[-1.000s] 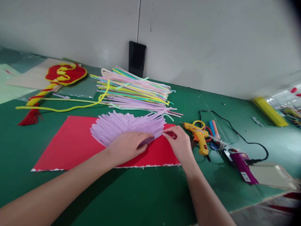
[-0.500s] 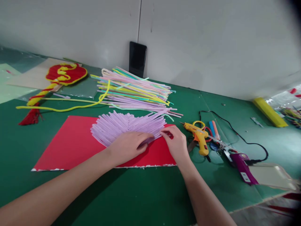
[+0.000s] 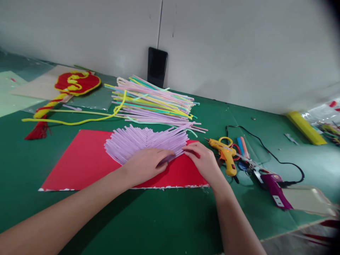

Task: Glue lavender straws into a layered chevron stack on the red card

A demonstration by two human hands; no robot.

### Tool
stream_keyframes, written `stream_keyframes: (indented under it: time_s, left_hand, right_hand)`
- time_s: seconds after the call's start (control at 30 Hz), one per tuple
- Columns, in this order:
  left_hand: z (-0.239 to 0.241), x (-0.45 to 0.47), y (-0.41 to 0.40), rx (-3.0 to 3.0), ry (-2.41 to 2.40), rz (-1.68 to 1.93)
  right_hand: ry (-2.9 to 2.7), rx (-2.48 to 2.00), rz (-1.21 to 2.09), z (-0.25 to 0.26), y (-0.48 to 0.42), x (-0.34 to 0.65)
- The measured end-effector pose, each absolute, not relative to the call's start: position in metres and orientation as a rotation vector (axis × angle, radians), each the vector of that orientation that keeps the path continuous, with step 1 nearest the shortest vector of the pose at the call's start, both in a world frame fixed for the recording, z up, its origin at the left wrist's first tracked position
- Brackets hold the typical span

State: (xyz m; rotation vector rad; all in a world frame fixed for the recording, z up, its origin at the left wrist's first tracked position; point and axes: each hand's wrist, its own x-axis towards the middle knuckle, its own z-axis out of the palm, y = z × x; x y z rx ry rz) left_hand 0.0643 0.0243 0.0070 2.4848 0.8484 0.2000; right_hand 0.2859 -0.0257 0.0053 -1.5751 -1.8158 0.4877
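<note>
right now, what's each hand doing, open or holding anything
Left hand: open, palm flat on the lilac pipe-cleaner heart, holding nothing.
Right hand: open, fingertips at the heart's right edge on the red card.

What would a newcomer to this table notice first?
The lilac heart of sticks on the red sheet at the centre, with the left hand flat on its lower edge and the right hand at its right tip. Behind it lies a pastel stick pile; right of it, a yellow glue gun.

lilac heart [image 3: 143,141] tip covered, right-edge clutter [image 3: 328,127] blurred
</note>
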Motion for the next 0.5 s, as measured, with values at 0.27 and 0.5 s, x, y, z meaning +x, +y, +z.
stream_keyframes:
  time_s: [0.27, 0.5]
  left_hand:
    - [0.0056, 0.0633, 0.0238, 2.491, 0.832, 0.220]
    - [0.0064, 0.0622, 0.0237, 2.508, 0.821, 0.247]
  right_hand:
    - [-1.845, -1.570, 0.420, 0.0045, -0.0249, 0.2860]
    - [-1.832, -1.574, 0.425, 0.0041, -0.0251, 0.2864]
